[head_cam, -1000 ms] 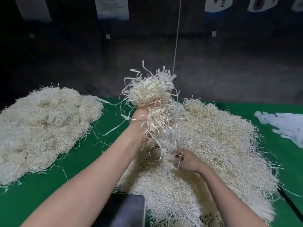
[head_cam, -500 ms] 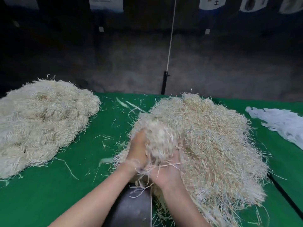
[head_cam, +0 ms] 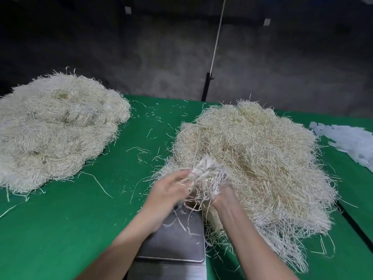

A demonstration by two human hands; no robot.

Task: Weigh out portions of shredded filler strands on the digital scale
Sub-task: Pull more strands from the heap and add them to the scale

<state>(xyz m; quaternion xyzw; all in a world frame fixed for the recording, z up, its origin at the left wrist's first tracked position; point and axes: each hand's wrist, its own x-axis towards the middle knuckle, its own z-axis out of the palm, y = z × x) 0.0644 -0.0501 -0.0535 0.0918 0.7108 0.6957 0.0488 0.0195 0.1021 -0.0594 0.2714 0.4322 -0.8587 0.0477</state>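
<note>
At the far left of the green table (head_cam: 66,229) a broad, flattened heap of pale strands (head_cam: 56,128) lies well apart from the work, with loose stray strands (head_cam: 141,150) scattered on the cloth between it and the middle. Near the bottom centre sits the digital scale (head_cam: 177,243), its steel platter bare except for a few fallen threads; no display is visible from here. Just above the platter's far edge, the left hand (head_cam: 167,193) cups the near side of a loose portion of strands (head_cam: 203,176), fingers spread and curled around it. The right hand (head_cam: 224,197) meets the same clump from the other side, though its fingers are buried in the strands, so I cannot tell how tightly it closes. Directly behind and to the right spreads the large supply heap (head_cam: 258,158), touching the scale's right edge, and at the far right lie pale sheets (head_cam: 347,138). The step in hand looks like gathering one portion between both palms; next it probably needs lowering onto the platter clear of the supply heap, so that trailing strands do not bridge the two and spoil the reading.
</note>
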